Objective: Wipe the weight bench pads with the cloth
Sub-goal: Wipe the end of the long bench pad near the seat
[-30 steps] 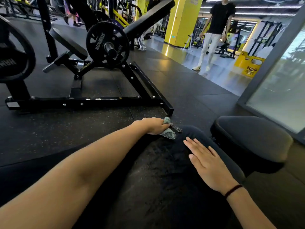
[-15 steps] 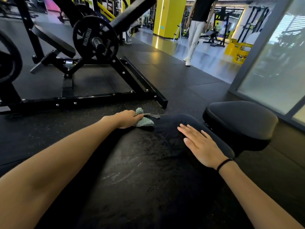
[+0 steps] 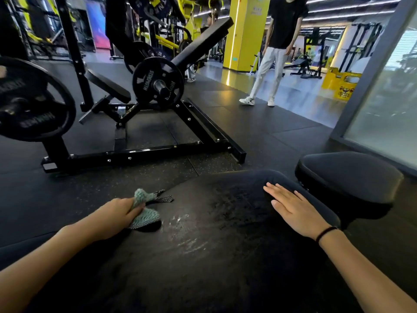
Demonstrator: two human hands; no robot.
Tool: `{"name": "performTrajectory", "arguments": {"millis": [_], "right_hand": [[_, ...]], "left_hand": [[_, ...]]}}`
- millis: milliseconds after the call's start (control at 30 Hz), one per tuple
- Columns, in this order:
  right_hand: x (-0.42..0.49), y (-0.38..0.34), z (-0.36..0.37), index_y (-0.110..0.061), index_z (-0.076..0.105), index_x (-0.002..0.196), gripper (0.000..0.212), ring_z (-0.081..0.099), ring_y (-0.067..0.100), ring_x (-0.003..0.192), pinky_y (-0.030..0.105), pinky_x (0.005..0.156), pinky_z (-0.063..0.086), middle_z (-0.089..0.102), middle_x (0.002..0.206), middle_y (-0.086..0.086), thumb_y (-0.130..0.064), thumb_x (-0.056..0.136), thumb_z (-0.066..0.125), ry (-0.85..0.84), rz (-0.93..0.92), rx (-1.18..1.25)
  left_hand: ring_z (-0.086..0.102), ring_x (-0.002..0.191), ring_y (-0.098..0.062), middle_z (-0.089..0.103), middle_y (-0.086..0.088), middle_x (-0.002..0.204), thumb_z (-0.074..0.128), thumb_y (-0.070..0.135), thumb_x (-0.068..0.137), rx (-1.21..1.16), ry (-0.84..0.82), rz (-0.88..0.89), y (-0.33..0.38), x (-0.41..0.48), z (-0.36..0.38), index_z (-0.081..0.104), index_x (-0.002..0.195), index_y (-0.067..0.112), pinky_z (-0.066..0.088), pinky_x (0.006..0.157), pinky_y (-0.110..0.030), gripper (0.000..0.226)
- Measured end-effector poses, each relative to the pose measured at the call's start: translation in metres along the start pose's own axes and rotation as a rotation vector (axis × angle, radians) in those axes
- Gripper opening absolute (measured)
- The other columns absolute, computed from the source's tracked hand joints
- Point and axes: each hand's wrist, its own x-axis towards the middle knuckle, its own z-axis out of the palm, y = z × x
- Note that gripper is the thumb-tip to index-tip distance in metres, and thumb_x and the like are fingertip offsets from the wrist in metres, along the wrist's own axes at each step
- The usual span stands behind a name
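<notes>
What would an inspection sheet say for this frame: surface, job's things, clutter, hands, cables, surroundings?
Surface: black bench pad, pale smears beside the cloth.
Job's things: the green cloth lies bunched at the pad's left edge; seat pad sits apart on the right.
Clutter: nothing seen.
Hands: left hand grips the cloth; right hand lies flat on the pad, fingers straight.
Cables: nothing seen.
Surroundings: plate-loaded machine on rubber floor, person standing, yellow pillar, glass partition.
</notes>
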Motion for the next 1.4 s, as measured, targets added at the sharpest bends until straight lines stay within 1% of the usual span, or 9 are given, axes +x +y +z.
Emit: {"name": "performTrajectory", "arguments": {"millis": [333,467,633,767,867,1000,1200,1300,1400], "right_hand": [[0.003,-0.014,-0.004,-0.027,0.041,0.139,0.041,0.026,0.009,0.14,0.039,0.116,0.02,0.033,0.151,-0.01,-0.03,0.099,0.042,0.111,0.006,0.054],[0.006,-0.085,-0.025,-0.026,0.057,0.125,0.032,0.045,0.004,0.124,0.022,0.104,0.033,0.051,0.134,-0.011,-0.024,0.094,0.052,0.25,-0.224,0.198],[-0.004,-0.189,-0.069,-0.025,0.052,0.13,0.038,0.041,-0.006,0.126,0.012,0.103,0.032,0.052,0.133,-0.016,-0.028,0.093,0.056,0.273,-0.564,0.492],[-0.011,-0.232,-0.101,-0.025,0.051,0.13,0.044,0.054,0.003,0.118,0.021,0.095,0.045,0.06,0.124,-0.011,-0.034,0.088,0.061,0.077,-0.614,0.79],[-0.013,-0.24,-0.113,-0.018,0.069,0.106,0.027,0.066,0.002,0.091,0.015,0.079,0.047,0.072,0.095,-0.007,-0.031,0.083,0.06,0.251,-0.607,0.717],[-0.011,-0.233,-0.124,-0.015,0.072,0.082,0.016,0.067,-0.001,0.072,0.012,0.07,0.047,0.073,0.075,-0.006,-0.024,0.089,0.059,0.455,-0.532,0.673],[-0.003,-0.22,-0.16,-0.014,0.058,0.078,0.02,0.049,0.005,0.049,0.013,0.05,0.036,0.056,0.057,-0.006,-0.014,0.096,0.048,0.768,-0.369,0.395],[0.001,-0.214,-0.177,-0.017,0.052,0.078,0.023,0.044,0.008,0.05,0.025,0.053,0.034,0.051,0.059,-0.002,-0.025,0.098,0.043,0.626,-0.294,0.242],[0.005,-0.2,-0.19,-0.017,0.062,0.084,0.055,0.048,0.01,0.063,0.027,0.065,0.036,0.052,0.07,-0.001,-0.067,0.081,0.039,0.209,-0.189,0.269]], "left_hand": [[0.06,0.063,-0.019,0.063,-0.002,0.067,0.056,0.028,0.091,-0.192,0.253,-0.084,-0.047,-0.06,-0.02,0.059,0.072,0.012,0.047,0.061,-0.036,0.025],[0.058,0.059,-0.013,0.067,-0.004,0.066,0.057,0.035,0.09,-0.497,0.429,-0.041,0.003,-0.061,-0.042,0.067,0.073,0.004,0.044,0.056,-0.023,0.036],[0.053,0.052,-0.005,0.061,0.007,0.056,0.05,0.052,0.081,-0.932,0.2,0.155,0.064,-0.061,-0.078,0.064,0.065,0.008,0.041,0.051,-0.019,0.049],[0.067,0.085,-0.007,0.074,0.005,0.087,0.047,0.062,0.081,-1.068,-0.047,0.36,0.091,-0.056,-0.094,0.072,0.092,0.016,0.05,0.083,-0.024,0.054],[0.055,0.121,-0.02,0.063,-0.006,0.126,0.046,0.078,0.074,-1.174,-0.183,0.367,0.098,-0.053,-0.098,0.062,0.122,0.017,0.032,0.111,-0.044,0.08],[0.06,0.112,-0.015,0.064,-0.001,0.12,0.062,0.082,0.054,-0.936,-0.155,0.382,0.102,-0.059,-0.096,0.055,0.12,0.02,0.044,0.102,-0.044,0.091],[0.058,0.084,-0.015,0.057,0.004,0.093,0.072,0.029,0.065,-0.418,0.307,0.599,0.097,-0.064,-0.093,0.02,0.135,0.044,0.051,0.076,-0.041,0.089],[0.056,0.095,-0.008,0.056,0.009,0.103,0.057,0.022,0.078,-0.376,0.484,0.664,0.093,-0.063,-0.102,0.042,0.129,0.042,0.047,0.085,-0.035,0.057],[0.056,0.105,-0.004,0.057,0.01,0.108,0.048,0.027,0.089,-0.644,0.402,0.619,0.09,-0.062,-0.109,0.063,0.113,0.029,0.045,0.095,-0.032,0.028]]}}
